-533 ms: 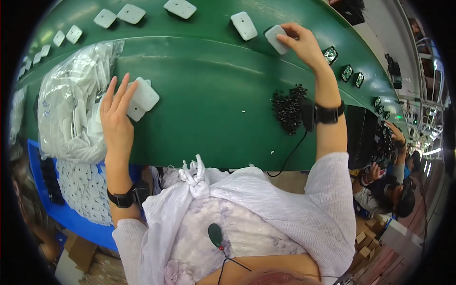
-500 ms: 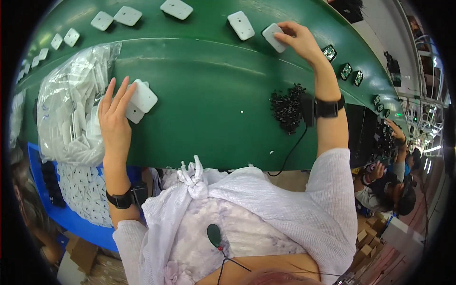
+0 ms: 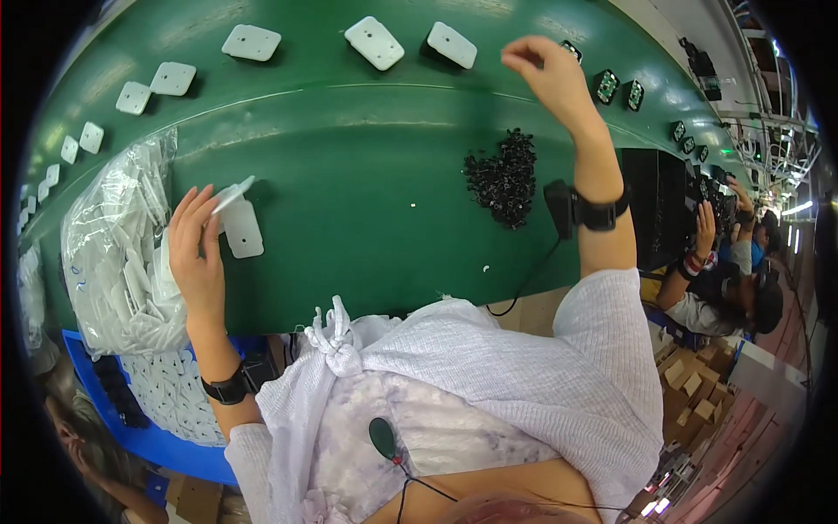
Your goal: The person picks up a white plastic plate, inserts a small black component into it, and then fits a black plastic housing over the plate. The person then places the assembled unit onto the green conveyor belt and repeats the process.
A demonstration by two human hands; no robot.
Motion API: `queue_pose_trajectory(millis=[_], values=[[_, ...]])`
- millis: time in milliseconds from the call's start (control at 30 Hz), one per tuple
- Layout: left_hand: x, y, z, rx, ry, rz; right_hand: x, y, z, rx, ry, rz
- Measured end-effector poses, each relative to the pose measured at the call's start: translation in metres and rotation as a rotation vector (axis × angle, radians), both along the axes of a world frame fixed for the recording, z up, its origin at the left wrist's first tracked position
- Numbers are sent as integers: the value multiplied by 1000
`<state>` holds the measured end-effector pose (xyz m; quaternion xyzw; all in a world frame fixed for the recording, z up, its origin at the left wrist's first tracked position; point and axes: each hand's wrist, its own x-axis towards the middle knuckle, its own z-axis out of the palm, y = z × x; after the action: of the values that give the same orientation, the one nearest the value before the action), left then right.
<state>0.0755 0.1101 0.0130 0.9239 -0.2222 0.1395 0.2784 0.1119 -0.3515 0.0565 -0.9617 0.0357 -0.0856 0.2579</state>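
At the left, my left hand holds a thin white plastic cover tilted up between fingers and thumb. Beneath it a second white cover lies flat on the green table. My right hand is raised over the far right of the table, fingertips pinched together with nothing seen in them. Left of that hand sits a black housing with a white cover on it. Partly hidden behind the hand is an uncovered black housing; another, with a green circuit board, stands to its right.
A clear plastic bag of white covers stands at the left. Below it is a blue bin of white parts. Small black parts form a heap right of centre. White-topped pieces line the far side. Co-workers sit at the right.
My right hand has let go of the white-covered piece, which now sits apart to its left. My left hand has tilted up the top cover. The line of pieces appears shifted left and down.
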Motion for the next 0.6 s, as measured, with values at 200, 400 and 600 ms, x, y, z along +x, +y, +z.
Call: queue_pose_trajectory(millis=[200,400,600], values=[[-20,-28,-2,-788,415,44,-73,4,-12,-171,154,-172],[-36,-68,1,-728,482,-64,-87,-4,-40,61,38,-98],[-43,-85,-11,-854,540,-83,-92,4,-48,41,-11,-87]])
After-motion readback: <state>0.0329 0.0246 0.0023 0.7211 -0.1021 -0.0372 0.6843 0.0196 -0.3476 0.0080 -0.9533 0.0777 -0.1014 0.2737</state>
